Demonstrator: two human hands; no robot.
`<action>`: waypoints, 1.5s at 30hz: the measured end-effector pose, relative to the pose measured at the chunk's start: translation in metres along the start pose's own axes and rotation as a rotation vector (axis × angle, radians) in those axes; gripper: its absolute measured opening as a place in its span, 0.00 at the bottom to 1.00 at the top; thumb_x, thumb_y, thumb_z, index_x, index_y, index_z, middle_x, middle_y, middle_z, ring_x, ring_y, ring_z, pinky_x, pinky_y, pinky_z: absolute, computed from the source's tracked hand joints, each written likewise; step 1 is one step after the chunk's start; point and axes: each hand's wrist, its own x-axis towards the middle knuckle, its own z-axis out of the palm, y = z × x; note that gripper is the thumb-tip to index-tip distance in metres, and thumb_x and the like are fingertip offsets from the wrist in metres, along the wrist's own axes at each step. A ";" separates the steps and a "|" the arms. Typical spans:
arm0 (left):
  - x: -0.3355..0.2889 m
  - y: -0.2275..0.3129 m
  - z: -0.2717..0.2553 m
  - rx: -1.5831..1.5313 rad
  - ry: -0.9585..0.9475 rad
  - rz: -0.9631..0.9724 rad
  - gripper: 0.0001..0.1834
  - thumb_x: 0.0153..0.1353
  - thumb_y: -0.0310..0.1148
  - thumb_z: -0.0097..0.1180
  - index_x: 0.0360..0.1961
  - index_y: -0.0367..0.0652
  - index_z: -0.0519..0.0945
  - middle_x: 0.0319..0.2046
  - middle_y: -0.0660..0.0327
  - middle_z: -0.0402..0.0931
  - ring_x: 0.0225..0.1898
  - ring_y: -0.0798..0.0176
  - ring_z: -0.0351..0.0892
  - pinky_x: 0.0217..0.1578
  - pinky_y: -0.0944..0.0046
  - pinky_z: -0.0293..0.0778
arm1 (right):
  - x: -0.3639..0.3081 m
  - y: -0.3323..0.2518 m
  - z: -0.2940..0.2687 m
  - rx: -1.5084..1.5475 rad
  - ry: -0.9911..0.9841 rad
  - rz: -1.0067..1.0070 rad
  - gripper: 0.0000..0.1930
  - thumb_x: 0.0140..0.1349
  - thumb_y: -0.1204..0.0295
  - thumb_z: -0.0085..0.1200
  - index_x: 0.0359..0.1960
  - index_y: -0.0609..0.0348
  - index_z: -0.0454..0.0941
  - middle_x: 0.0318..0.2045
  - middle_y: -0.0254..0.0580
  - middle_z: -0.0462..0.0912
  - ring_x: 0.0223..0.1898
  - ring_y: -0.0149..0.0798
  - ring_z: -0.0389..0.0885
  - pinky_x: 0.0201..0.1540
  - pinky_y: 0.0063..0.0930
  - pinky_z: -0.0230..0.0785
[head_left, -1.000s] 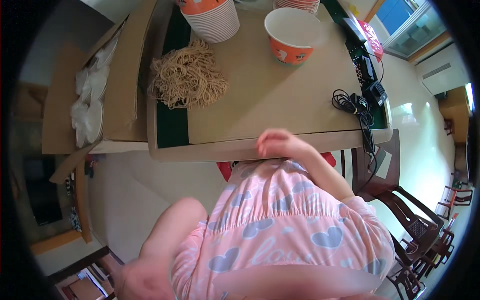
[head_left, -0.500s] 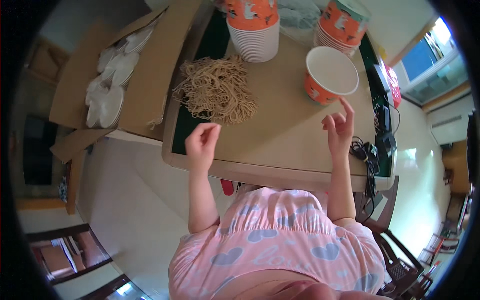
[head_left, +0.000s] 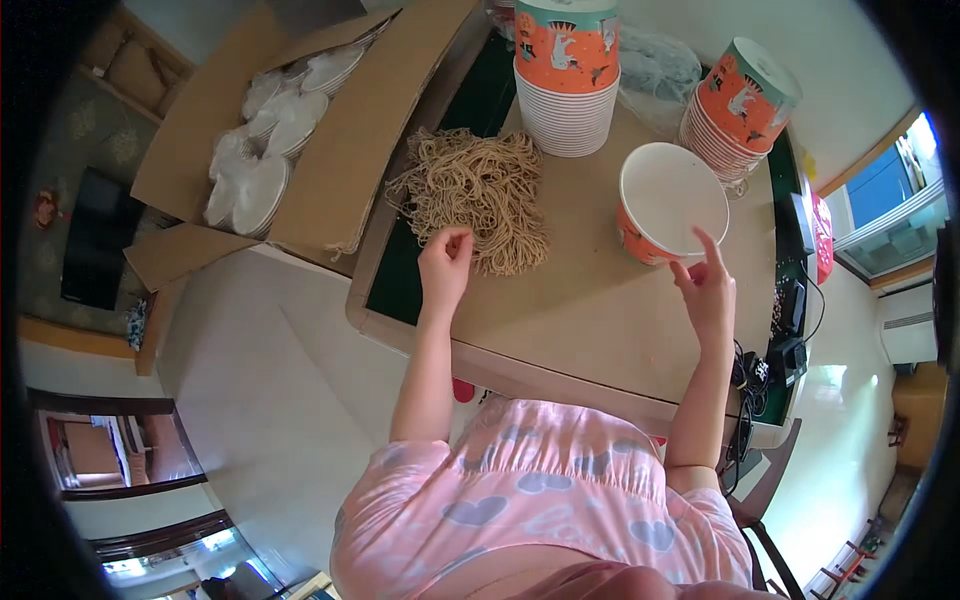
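Observation:
A tangled heap of thin tan cord point(head_left: 480, 195) lies on the left half of the table. At its near edge is my left hand point(head_left: 446, 268), fingers curled and pinched together; whatever they may hold is hidden. To the right stands a single upright paper bucket point(head_left: 675, 200), white inside, orange and green outside. My right hand point(head_left: 710, 295) is at its near side, index finger stretched toward the rim, thumb apart and the other fingers bent. Nothing shows between these fingers, and I cannot tell whether the fingertip touches the bucket.
Stacked paper buckets point(head_left: 567, 105) stand behind the cord, with another stack point(head_left: 738, 110) at the back right. Clear plastic wrapping point(head_left: 655, 75) lies between them. An open cardboard box point(head_left: 345, 150) on the left holds white wrapped lids point(head_left: 265, 190). Black cables point(head_left: 750, 370) lie at the table's right edge.
My left hand has moved forward onto the near edge of the cord heap. My right hand has come closer to the single bucket. The whole view has shifted.

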 end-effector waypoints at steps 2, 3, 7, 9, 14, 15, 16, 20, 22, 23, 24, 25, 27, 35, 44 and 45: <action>0.022 0.006 0.004 0.015 0.053 -0.022 0.06 0.57 0.28 0.59 0.36 0.41 0.80 0.25 0.61 0.77 0.24 0.66 0.76 0.27 0.67 0.72 | 0.009 0.016 0.010 -0.017 -0.026 -0.110 0.10 0.58 0.70 0.60 0.38 0.56 0.74 0.18 0.40 0.79 0.20 0.39 0.79 0.27 0.31 0.70; 0.033 0.009 0.006 0.066 0.078 -0.026 0.06 0.57 0.28 0.59 0.36 0.42 0.79 0.26 0.61 0.75 0.25 0.65 0.76 0.29 0.66 0.72 | 0.012 0.016 0.012 -0.040 -0.018 -0.144 0.08 0.58 0.70 0.58 0.37 0.56 0.74 0.18 0.40 0.80 0.22 0.39 0.81 0.27 0.31 0.71; 0.047 -0.001 0.005 0.459 -0.009 0.073 0.04 0.57 0.29 0.60 0.32 0.42 0.78 0.28 0.61 0.72 0.29 0.63 0.75 0.31 0.64 0.72 | -0.019 -0.001 0.010 0.039 -0.063 -0.087 0.05 0.59 0.72 0.56 0.35 0.56 0.74 0.20 0.40 0.82 0.24 0.37 0.84 0.28 0.29 0.72; 0.046 0.012 0.000 0.302 0.009 0.126 0.04 0.57 0.29 0.60 0.32 0.42 0.78 0.28 0.61 0.71 0.29 0.63 0.74 0.31 0.65 0.71 | -0.044 -0.009 0.006 0.062 -0.120 -0.039 0.05 0.58 0.71 0.57 0.34 0.56 0.75 0.20 0.41 0.82 0.24 0.35 0.84 0.27 0.29 0.72; 0.041 0.080 -0.028 -0.390 0.100 0.154 0.06 0.63 0.30 0.56 0.34 0.38 0.75 0.31 0.64 0.77 0.34 0.72 0.75 0.37 0.73 0.69 | -0.078 0.000 0.023 -0.020 -0.153 -0.108 0.07 0.57 0.69 0.59 0.35 0.53 0.76 0.17 0.38 0.79 0.19 0.38 0.80 0.24 0.30 0.70; 0.044 0.091 -0.036 -0.507 0.117 0.175 0.05 0.64 0.29 0.55 0.35 0.38 0.75 0.33 0.61 0.79 0.37 0.71 0.77 0.43 0.71 0.71 | -0.080 -0.007 0.022 -0.004 -0.184 -0.103 0.08 0.56 0.70 0.60 0.38 0.51 0.77 0.16 0.38 0.79 0.18 0.37 0.79 0.24 0.29 0.70; 0.047 0.097 -0.045 -0.589 0.125 0.161 0.05 0.64 0.28 0.53 0.37 0.37 0.75 0.35 0.59 0.79 0.39 0.69 0.78 0.47 0.69 0.71 | -0.085 -0.014 0.020 0.013 -0.214 -0.098 0.10 0.56 0.70 0.60 0.41 0.50 0.77 0.16 0.38 0.78 0.17 0.36 0.78 0.24 0.28 0.70; 0.042 0.154 -0.071 -0.696 0.107 0.314 0.04 0.64 0.28 0.53 0.35 0.38 0.74 0.24 0.62 0.72 0.26 0.69 0.70 0.39 0.70 0.71 | -0.100 -0.035 0.004 0.170 -0.229 -0.079 0.13 0.56 0.76 0.59 0.44 0.53 0.79 0.17 0.37 0.77 0.16 0.31 0.75 0.24 0.25 0.69; 0.015 0.182 -0.080 -0.630 0.097 0.359 0.03 0.64 0.25 0.51 0.32 0.39 0.73 0.21 0.66 0.66 0.21 0.73 0.60 0.31 0.73 0.66 | -0.107 -0.035 0.007 0.420 -0.089 -0.347 0.13 0.56 0.81 0.57 0.44 0.60 0.80 0.18 0.37 0.76 0.18 0.27 0.74 0.24 0.22 0.68; -0.002 0.186 -0.079 -0.606 0.053 0.417 0.03 0.62 0.25 0.54 0.31 0.39 0.74 0.21 0.66 0.68 0.21 0.75 0.62 0.27 0.76 0.63 | -0.111 -0.042 0.005 0.498 -0.113 -0.374 0.11 0.56 0.84 0.54 0.41 0.64 0.81 0.21 0.37 0.77 0.22 0.27 0.75 0.26 0.21 0.68; -0.018 0.188 -0.072 -0.589 -0.001 0.472 0.04 0.60 0.25 0.57 0.31 0.39 0.74 0.22 0.67 0.71 0.21 0.77 0.64 0.23 0.78 0.60 | -0.115 -0.045 0.005 0.538 -0.161 -0.339 0.12 0.57 0.83 0.54 0.43 0.64 0.81 0.23 0.38 0.78 0.25 0.28 0.76 0.30 0.21 0.69; -0.036 0.189 -0.061 -0.480 -0.131 0.480 0.04 0.56 0.23 0.60 0.30 0.40 0.76 0.22 0.66 0.72 0.20 0.77 0.64 0.21 0.78 0.60 | -0.117 -0.048 0.007 0.579 -0.206 -0.303 0.13 0.57 0.82 0.54 0.44 0.64 0.80 0.25 0.39 0.78 0.29 0.29 0.76 0.33 0.21 0.69; -0.068 0.195 -0.046 -0.125 -0.437 0.533 0.05 0.54 0.22 0.61 0.31 0.42 0.78 0.23 0.64 0.73 0.19 0.69 0.72 0.19 0.70 0.67 | -0.122 -0.049 0.020 0.810 -0.236 -0.299 0.14 0.59 0.80 0.54 0.48 0.66 0.78 0.35 0.42 0.78 0.36 0.32 0.77 0.41 0.23 0.69; -0.128 0.153 0.017 -0.022 -0.377 0.378 0.06 0.51 0.23 0.62 0.27 0.42 0.76 0.22 0.59 0.72 0.20 0.57 0.76 0.20 0.61 0.69 | -0.128 -0.018 0.041 1.088 -0.206 -0.109 0.03 0.59 0.83 0.55 0.34 0.69 0.78 0.38 0.41 0.77 0.40 0.31 0.77 0.45 0.22 0.72; -0.156 0.149 0.037 -0.004 -0.726 0.282 0.05 0.50 0.25 0.62 0.29 0.42 0.80 0.28 0.59 0.77 0.25 0.56 0.77 0.27 0.61 0.74 | -0.128 0.009 0.021 1.235 -0.325 0.240 0.10 0.68 0.69 0.48 0.36 0.64 0.77 0.22 0.31 0.75 0.29 0.24 0.74 0.29 0.15 0.66; -0.154 0.150 0.038 0.005 -0.739 0.285 0.05 0.50 0.25 0.62 0.29 0.42 0.80 0.28 0.59 0.77 0.25 0.56 0.77 0.27 0.61 0.74 | -0.126 0.014 0.020 1.248 -0.315 0.247 0.10 0.68 0.69 0.48 0.36 0.64 0.77 0.22 0.31 0.75 0.29 0.24 0.74 0.29 0.15 0.66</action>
